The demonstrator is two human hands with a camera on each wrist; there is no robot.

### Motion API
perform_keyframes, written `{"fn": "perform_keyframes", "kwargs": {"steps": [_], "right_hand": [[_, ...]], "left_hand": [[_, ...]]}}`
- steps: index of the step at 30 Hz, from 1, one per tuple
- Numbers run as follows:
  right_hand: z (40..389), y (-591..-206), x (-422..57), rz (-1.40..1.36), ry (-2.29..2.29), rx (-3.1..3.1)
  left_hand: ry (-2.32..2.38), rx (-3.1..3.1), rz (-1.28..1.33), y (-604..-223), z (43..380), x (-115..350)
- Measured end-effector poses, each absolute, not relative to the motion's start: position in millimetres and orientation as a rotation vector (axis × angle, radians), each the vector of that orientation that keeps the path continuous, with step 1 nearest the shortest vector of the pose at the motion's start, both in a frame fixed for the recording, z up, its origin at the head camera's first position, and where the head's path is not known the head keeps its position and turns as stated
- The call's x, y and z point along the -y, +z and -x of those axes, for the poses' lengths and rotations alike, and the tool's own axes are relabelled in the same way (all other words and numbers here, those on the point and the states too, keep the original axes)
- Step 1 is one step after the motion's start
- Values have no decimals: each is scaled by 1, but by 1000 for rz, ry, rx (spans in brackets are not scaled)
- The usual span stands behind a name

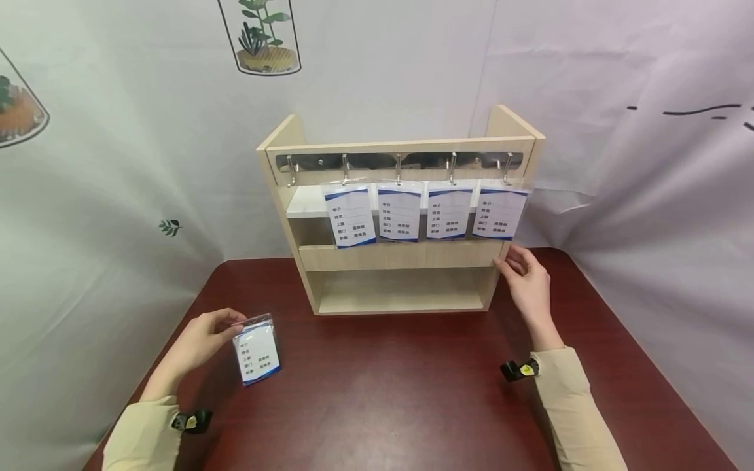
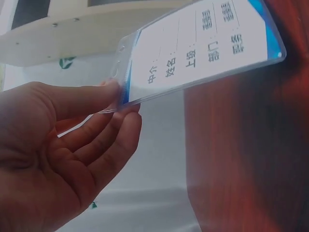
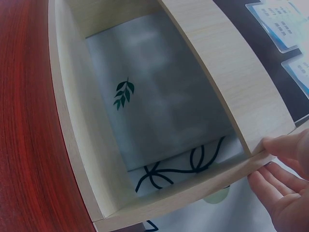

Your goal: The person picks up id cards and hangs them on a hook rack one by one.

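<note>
A clear-sleeved name badge with blue corners hangs from my left hand, above the left side of the table. In the left wrist view, the thumb and fingers pinch the slotted top edge of that badge. My right hand grips the right side panel of a pale wooden shelf; the right wrist view has its thumb on the front and fingers behind the panel. Several similar badges hang in a row from metal hooks on the shelf. The leftmost hook carries no badge.
The shelf stands at the back of a dark red table. A metal hook rail runs along its upper front. Behind it hangs a white printed cloth, which also covers both sides.
</note>
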State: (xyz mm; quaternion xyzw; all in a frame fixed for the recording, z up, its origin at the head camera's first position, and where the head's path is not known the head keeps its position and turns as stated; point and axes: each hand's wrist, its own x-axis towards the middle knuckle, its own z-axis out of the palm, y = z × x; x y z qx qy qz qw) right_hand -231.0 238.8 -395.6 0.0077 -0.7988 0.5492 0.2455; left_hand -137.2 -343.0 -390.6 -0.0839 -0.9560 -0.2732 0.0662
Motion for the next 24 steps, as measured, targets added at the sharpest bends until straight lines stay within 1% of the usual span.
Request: {"fn": "perform_keyframes", "kwargs": {"steps": [7,24], "right_hand": [[232,-397,-239,-31,1519,2154],[232,-397,-239,-30,1519,2151]], "left_hand": [[-784,2820,257,-378,139,331],[-725,2606,326,-334,148,296]]}}
